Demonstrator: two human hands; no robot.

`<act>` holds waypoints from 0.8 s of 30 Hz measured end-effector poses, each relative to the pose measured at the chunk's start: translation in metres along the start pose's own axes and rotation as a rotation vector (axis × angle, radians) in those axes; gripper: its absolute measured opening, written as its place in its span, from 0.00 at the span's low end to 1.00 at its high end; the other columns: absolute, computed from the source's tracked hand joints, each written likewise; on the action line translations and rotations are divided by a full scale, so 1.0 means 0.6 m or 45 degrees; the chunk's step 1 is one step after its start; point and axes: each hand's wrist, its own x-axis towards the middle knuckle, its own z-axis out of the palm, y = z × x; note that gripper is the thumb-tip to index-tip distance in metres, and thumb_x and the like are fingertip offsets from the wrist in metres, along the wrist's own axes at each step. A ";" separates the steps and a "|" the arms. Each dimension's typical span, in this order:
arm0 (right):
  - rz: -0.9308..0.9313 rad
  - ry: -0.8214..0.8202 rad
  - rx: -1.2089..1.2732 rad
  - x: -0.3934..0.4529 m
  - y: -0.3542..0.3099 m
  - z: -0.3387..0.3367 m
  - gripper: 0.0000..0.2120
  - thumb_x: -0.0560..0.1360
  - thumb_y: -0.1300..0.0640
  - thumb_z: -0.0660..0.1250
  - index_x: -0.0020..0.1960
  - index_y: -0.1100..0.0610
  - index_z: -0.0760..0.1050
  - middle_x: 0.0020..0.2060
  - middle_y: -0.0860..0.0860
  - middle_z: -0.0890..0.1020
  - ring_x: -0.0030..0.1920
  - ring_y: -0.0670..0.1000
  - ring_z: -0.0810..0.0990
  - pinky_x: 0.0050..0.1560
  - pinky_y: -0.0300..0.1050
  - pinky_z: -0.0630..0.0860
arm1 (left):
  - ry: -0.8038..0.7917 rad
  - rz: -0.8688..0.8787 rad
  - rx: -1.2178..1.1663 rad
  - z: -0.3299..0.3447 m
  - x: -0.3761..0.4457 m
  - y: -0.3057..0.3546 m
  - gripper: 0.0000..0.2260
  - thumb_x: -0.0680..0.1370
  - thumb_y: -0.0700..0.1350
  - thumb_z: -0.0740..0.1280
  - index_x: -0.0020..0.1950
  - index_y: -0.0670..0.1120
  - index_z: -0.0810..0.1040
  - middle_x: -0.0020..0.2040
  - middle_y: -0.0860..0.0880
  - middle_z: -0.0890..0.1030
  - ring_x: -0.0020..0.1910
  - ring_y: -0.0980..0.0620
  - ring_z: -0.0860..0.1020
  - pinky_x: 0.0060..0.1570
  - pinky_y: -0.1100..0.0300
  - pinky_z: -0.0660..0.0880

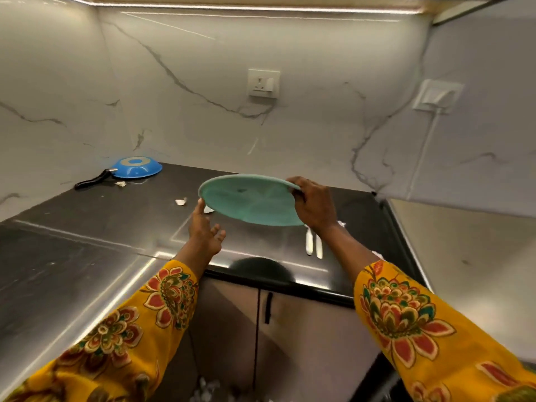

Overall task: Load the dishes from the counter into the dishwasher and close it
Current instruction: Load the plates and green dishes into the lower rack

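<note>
We gripped the teal plate [249, 198] with our right hand [314, 206] above the dark surface [116, 221]; left hand [206, 230] spread, fingertip touching its rim.

Home kitchen: dark counter [87, 242], marble backsplash [203, 82], wall socket [263, 83].

One green plate [249, 200], one blue pan [136, 167], two white utensils [313, 245], two sockets [263, 83], two hands [314, 204].

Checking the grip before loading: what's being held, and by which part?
The right hand holds the green plate by its right rim; the open left hand touches its left edge.
</note>
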 end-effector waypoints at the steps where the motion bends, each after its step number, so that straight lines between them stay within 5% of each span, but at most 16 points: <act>1: 0.033 0.013 -0.017 -0.011 0.001 -0.027 0.15 0.70 0.64 0.59 0.51 0.62 0.81 0.44 0.58 0.85 0.44 0.59 0.83 0.46 0.44 0.74 | -0.010 -0.011 0.036 0.009 -0.010 -0.016 0.29 0.79 0.60 0.58 0.75 0.48 0.59 0.76 0.48 0.58 0.75 0.45 0.58 0.69 0.50 0.60; 5: 0.201 0.083 -0.093 -0.061 0.015 -0.126 0.08 0.72 0.66 0.64 0.48 0.63 0.81 0.38 0.59 0.84 0.40 0.61 0.82 0.38 0.40 0.66 | -0.056 -0.033 0.188 0.052 -0.052 -0.086 0.27 0.79 0.64 0.50 0.75 0.55 0.59 0.76 0.52 0.59 0.75 0.47 0.57 0.70 0.50 0.56; 9: 0.404 0.085 -0.079 -0.117 0.035 -0.210 0.07 0.76 0.63 0.65 0.50 0.63 0.80 0.42 0.60 0.83 0.42 0.57 0.80 0.40 0.41 0.66 | -0.162 -0.139 0.207 0.089 -0.086 -0.158 0.27 0.79 0.66 0.46 0.74 0.55 0.63 0.74 0.52 0.65 0.73 0.49 0.63 0.70 0.51 0.60; 11: 0.535 0.109 -0.043 -0.150 0.049 -0.251 0.08 0.78 0.58 0.64 0.52 0.58 0.80 0.43 0.55 0.83 0.42 0.51 0.77 0.42 0.40 0.67 | -0.212 -0.197 0.229 0.108 -0.112 -0.198 0.26 0.79 0.64 0.47 0.70 0.53 0.69 0.67 0.50 0.73 0.62 0.51 0.73 0.57 0.57 0.73; 14: 0.681 0.163 -0.030 -0.199 0.069 -0.307 0.09 0.77 0.53 0.65 0.51 0.54 0.82 0.40 0.50 0.81 0.42 0.51 0.78 0.45 0.44 0.72 | -0.268 -0.278 0.271 0.140 -0.164 -0.253 0.23 0.80 0.63 0.48 0.61 0.51 0.74 0.52 0.49 0.77 0.42 0.52 0.75 0.34 0.64 0.74; 20: 0.836 0.223 -0.089 -0.306 0.096 -0.421 0.15 0.75 0.51 0.68 0.30 0.48 0.72 0.29 0.49 0.75 0.33 0.50 0.73 0.37 0.44 0.67 | -0.373 -0.469 0.294 0.193 -0.235 -0.373 0.25 0.79 0.63 0.47 0.67 0.54 0.73 0.65 0.51 0.76 0.62 0.47 0.73 0.60 0.56 0.68; 24: 0.955 0.251 -0.083 -0.380 0.121 -0.488 0.15 0.74 0.50 0.69 0.35 0.59 0.78 0.29 0.51 0.76 0.32 0.50 0.73 0.35 0.42 0.67 | -0.410 -0.546 0.360 0.224 -0.291 -0.446 0.27 0.78 0.64 0.46 0.67 0.54 0.73 0.66 0.50 0.75 0.65 0.46 0.72 0.68 0.51 0.63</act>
